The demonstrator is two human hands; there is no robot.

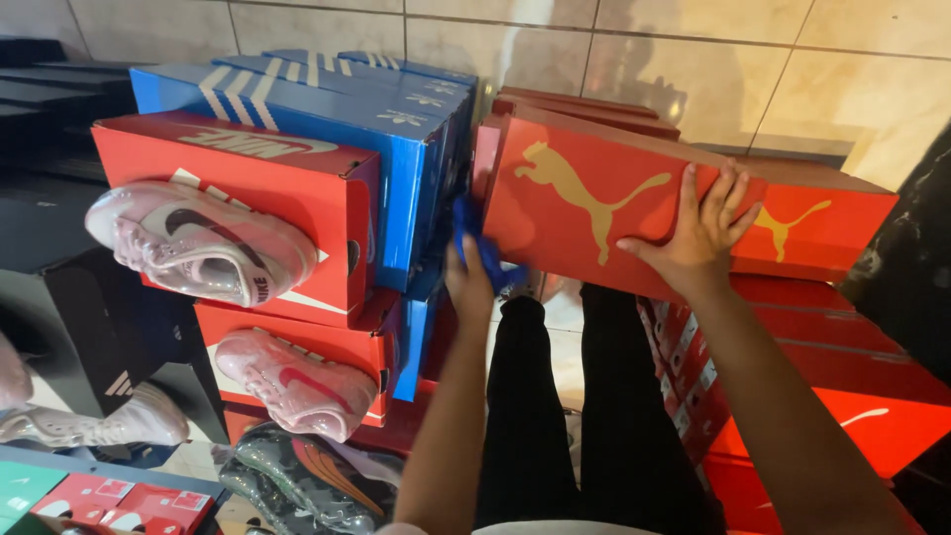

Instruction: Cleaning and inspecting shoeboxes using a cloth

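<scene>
The right hand lay flat and spread wide on the face of a red shoebox, fingers fanned upward and thumb stretched toward the left, pressing the box rather than closing around it. The left hand was closed on a blue cloth, which it held against the left end of the same box. The box was tilted, its broad side turned up toward the camera, orange-red with a gold leaping-cat figure on it. It rested on a stack of red boxes below and to the right of the right hand, with another red box just behind the fingers. Left of the cloth stood blue striped boxes, and farther left red boxes with pink shoes fastened to their fronts. Black trouser legs showed below, between the two forearms.
</scene>
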